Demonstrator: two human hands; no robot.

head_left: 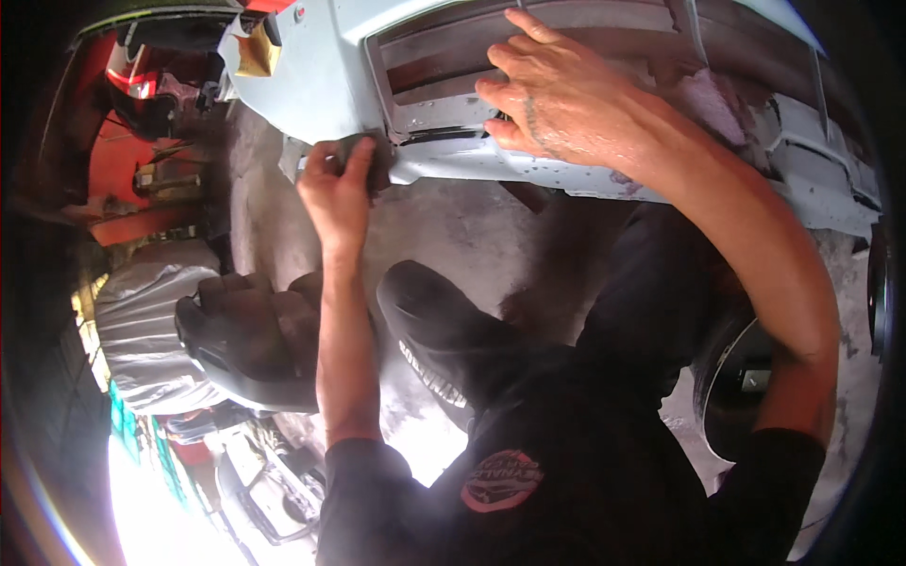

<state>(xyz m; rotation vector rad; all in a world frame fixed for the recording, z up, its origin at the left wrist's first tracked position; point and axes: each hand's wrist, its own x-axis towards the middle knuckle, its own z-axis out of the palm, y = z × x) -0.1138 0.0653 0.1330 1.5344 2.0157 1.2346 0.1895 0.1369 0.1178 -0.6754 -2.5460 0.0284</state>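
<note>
A pale blue-white car bumper (330, 66) spans the top of the view, with rectangular openings and dark specks along its lower edge. My left hand (340, 189) is closed on a dark grey pad (377, 162), which looks like sandpaper, pressed to the bumper's lower left edge. What the pad covers there is hidden. My right hand (566, 99) looks wet and reaches across the bumper's large opening. Its fingers are spread and hold nothing I can see; the palm side is hidden.
A yellowish folded piece (259, 51) rests on the bumper's left end. A pinkish cloth-like thing (717, 104) lies by its right part. Dark car parts (236, 330) and a grey cover (151, 321) stand at left. A round black object (741, 391) sits beside my right leg.
</note>
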